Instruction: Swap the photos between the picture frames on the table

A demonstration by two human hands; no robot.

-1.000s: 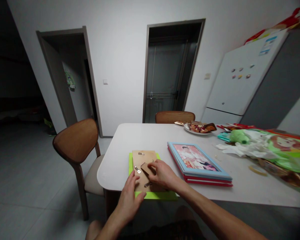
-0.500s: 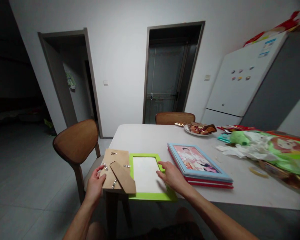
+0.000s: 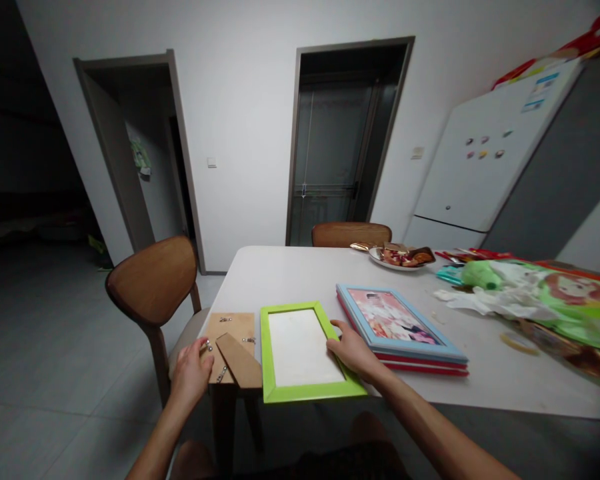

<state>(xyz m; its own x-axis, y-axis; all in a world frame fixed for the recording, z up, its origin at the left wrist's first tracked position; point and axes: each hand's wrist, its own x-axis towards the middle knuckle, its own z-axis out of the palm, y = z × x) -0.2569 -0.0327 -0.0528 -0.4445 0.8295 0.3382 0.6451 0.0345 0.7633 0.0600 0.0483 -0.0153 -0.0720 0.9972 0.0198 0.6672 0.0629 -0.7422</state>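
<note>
A brown photo frame backing board [image 3: 243,327] with metal clips and a fold-out stand lies at the table's left corner. My left hand [image 3: 194,370] is closed at its left edge, fingers curled by a clip. Just right of the board is a lime green picture frame [image 3: 314,393] with a white sheet [image 3: 300,350] showing inside. The frame's right side is in the grasp of my right hand [image 3: 355,353], its thumb over the inner edge. Beside that hand is a stack of picture frames [image 3: 405,357], a light blue one with a pink picture on top and red below.
On the white table [image 3: 280,273], a plate of food [image 3: 403,260] stands at the back. Green and white packaging [image 3: 520,293] and a roll of tape [image 3: 519,344] lie to the right. Wooden chairs [image 3: 155,280] stand at the left and behind the table.
The backing board no longer overlaps the green frame's left edge; a narrow gap now separates them. The frame has shifted slightly right, and my right hand has closed on its side.
</note>
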